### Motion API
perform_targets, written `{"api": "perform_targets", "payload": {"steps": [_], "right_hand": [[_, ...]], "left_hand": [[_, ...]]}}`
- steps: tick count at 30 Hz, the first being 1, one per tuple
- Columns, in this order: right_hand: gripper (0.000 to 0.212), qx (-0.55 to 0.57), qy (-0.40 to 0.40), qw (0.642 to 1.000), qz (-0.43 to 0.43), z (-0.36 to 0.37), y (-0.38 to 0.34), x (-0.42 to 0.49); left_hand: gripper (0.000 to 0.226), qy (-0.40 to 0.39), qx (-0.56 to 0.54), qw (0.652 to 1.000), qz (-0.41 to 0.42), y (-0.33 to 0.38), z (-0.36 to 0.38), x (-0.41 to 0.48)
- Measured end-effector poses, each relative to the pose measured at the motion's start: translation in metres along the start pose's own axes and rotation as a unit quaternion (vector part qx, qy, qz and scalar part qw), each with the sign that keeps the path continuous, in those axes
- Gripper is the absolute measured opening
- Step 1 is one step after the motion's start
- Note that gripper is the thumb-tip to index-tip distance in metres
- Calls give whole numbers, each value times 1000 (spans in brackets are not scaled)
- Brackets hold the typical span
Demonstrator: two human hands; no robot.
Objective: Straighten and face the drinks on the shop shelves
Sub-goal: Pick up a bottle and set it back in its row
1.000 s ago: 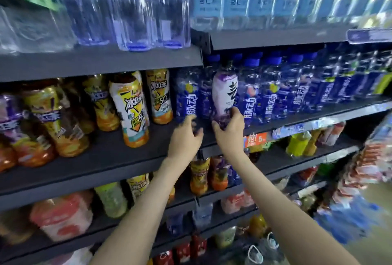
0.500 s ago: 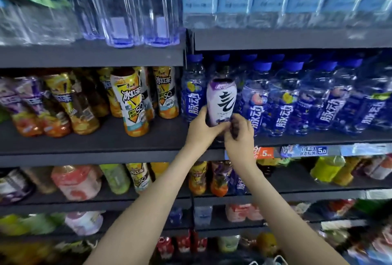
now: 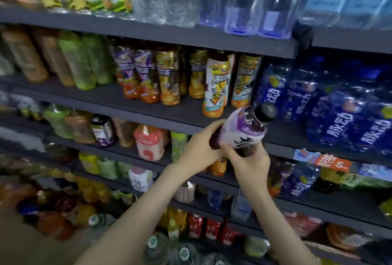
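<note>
Holding one purple bottle [image 3: 241, 133] in both hands, I have it off the shelf, out in front of the middle shelf [image 3: 169, 114]. Its long axis is tilted: the black cap [image 3: 265, 113] points up and to the right, toward the blue bottles [image 3: 331, 107], and the base sits low and left in my palms. My left hand [image 3: 199, 152] wraps the lower body from the left; my right hand [image 3: 250, 162] cups it from below, fingers closed on the label. Both hands touch the bottle, the right one nearer the cap end. I judge the next move needs it stood upright and its label turned outward.

Just left of the cap stand two orange-and-white tea bottles [image 3: 216, 86] at the shelf's front, one behind. Further left I count three purple-and-orange bottles [image 3: 146, 78] in the front rank. The blue ones are too blurred to count exactly.
</note>
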State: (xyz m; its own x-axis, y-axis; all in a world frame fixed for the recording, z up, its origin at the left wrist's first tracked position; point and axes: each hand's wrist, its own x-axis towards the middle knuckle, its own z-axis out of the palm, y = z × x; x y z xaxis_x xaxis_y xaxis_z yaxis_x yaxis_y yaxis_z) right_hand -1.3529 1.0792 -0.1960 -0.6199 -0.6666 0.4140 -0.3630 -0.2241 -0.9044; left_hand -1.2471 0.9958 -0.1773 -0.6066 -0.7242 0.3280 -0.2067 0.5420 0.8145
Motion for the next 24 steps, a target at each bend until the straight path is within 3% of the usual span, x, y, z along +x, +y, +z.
{"api": "perform_targets", "payload": {"steps": [3,10,18,24], "right_hand": [[38,3,-20,1000,18,56,-15,-21],[34,103,-9,992,69,222,-67,-81],[34,107,-93,988,53,381,-109,-123],[33,120,-131,983,36,519,-116,-124]], "left_hand": [[53,4,8,1000,-5,-26,-64,-36],[35,87,174,980,-45,-102,-241,-129],[32,144,214,958,-126,-178,-391,-183],[22,235,224,941,-98,-241,-495,-195]]}}
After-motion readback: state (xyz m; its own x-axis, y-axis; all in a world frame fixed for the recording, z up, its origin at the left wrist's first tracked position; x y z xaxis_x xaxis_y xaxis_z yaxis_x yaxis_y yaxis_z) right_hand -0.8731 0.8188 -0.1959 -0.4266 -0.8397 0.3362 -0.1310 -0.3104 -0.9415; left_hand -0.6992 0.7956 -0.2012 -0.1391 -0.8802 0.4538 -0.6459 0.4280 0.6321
